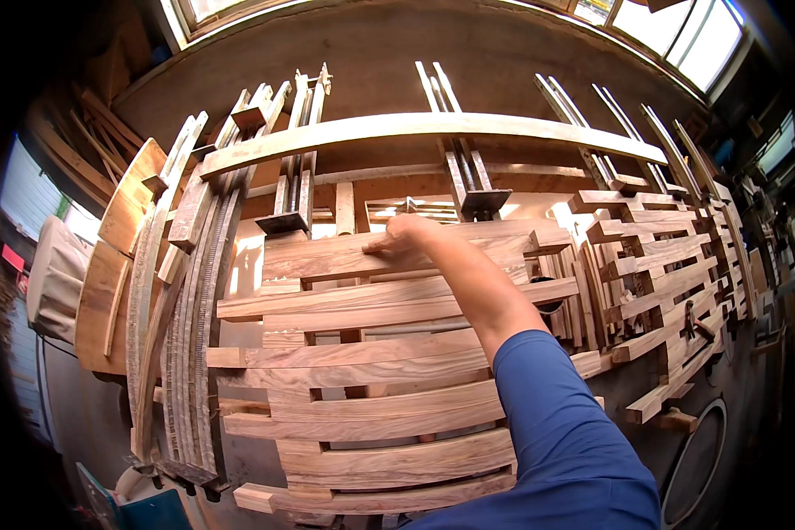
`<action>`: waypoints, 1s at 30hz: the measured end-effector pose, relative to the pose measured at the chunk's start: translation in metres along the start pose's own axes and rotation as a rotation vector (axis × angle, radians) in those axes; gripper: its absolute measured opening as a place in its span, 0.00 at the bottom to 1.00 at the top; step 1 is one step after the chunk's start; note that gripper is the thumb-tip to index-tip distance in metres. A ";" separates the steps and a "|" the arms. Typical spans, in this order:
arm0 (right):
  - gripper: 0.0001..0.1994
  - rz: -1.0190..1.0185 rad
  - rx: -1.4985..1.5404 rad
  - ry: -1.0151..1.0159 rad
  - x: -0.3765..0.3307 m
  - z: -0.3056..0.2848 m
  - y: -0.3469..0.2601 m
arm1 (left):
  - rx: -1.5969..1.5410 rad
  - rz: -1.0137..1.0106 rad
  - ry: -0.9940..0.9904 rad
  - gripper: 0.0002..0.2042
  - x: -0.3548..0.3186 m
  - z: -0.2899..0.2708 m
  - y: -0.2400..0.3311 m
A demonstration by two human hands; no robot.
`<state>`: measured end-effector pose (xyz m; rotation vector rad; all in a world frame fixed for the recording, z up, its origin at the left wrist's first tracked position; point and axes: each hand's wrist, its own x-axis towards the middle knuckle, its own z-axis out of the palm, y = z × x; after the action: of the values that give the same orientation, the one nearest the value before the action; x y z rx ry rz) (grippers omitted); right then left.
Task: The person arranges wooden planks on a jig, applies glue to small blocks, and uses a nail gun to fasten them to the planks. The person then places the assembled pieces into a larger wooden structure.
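Note:
My right arm, in a blue sleeve, reaches forward from the lower right. My right hand (408,233) is at the far edge of the topmost wooden board (318,258), with fingers apart and some of them along its face. The part beyond that edge is hard to make out. This board belongs to a slatted stack of pale, brown-grained wood pieces (389,407), whose ends are staggered and have gaps between them. My left hand is out of view.
Long metal bar clamps (194,353) stand at the left, and clamp heads (486,201) sit behind the boards. A long pale beam (433,125) crosses the clamps at the back. More slatted wood (658,265) stands at the right, near a round hoop (696,464).

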<state>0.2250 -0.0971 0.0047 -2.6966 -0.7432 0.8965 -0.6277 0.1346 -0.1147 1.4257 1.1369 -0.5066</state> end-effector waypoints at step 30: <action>0.52 0.011 -0.045 0.125 -0.015 0.000 -0.039 | -1.204 -0.218 0.068 0.25 -0.002 0.024 -0.001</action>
<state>0.1989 -0.0715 0.0258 -2.7682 -0.7305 0.7133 -0.6223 0.1115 -0.1190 0.2731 1.2993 0.1230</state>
